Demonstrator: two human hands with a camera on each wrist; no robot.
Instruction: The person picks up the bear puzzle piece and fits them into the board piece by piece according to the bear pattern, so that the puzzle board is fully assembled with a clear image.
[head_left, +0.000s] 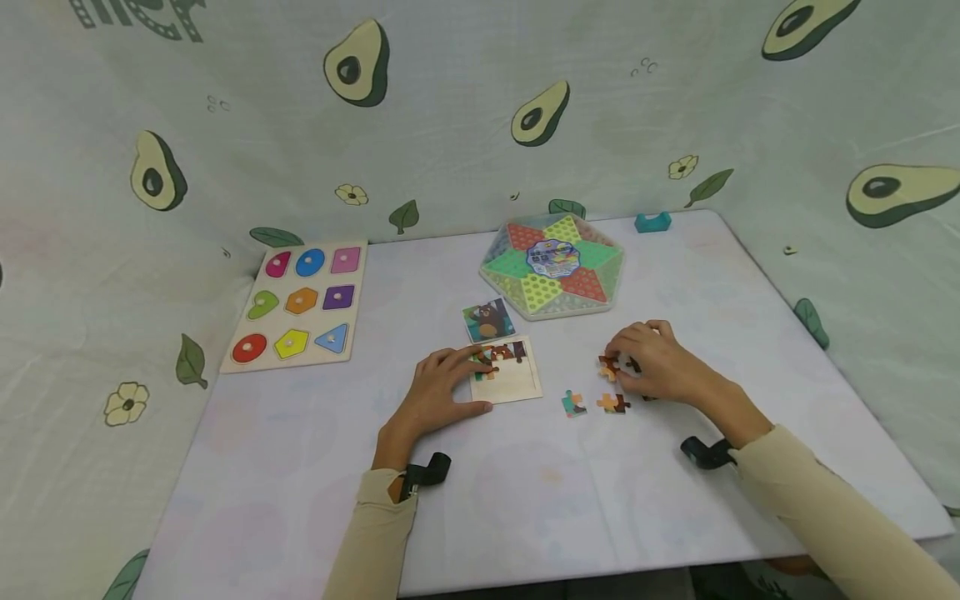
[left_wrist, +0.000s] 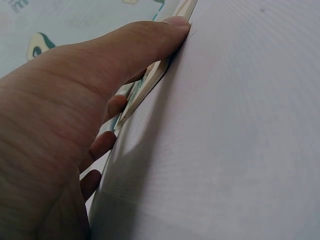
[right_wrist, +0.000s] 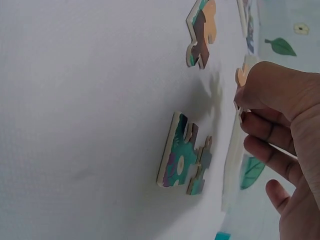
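Note:
My left hand [head_left: 441, 387] rests at the left side of a wooden puzzle board [head_left: 519, 387], fingertips over its upper pieces and thumb [left_wrist: 167, 32] along its near edge. A few bear-picture pieces fill the top of the board; the lower part shows bare wood. Right of it, my right hand [head_left: 663, 363] pinches a brown-and-orange jigsaw piece [right_wrist: 241, 76] between thumb and fingers, just above the table. Loose pieces lie below and under that hand: a teal-and-orange one [head_left: 573, 404], a brown-and-orange one [head_left: 614, 404] and a teal corner one [right_wrist: 176, 157], partly hidden in the head view.
A bear picture card [head_left: 490, 320] lies against the board's far edge. Behind stands a hexagonal checkers box [head_left: 551, 310]. A shape-peg board [head_left: 251, 307] is at the left, and a small teal object [head_left: 652, 222] sits at the far edge of the white table [head_left: 300, 492].

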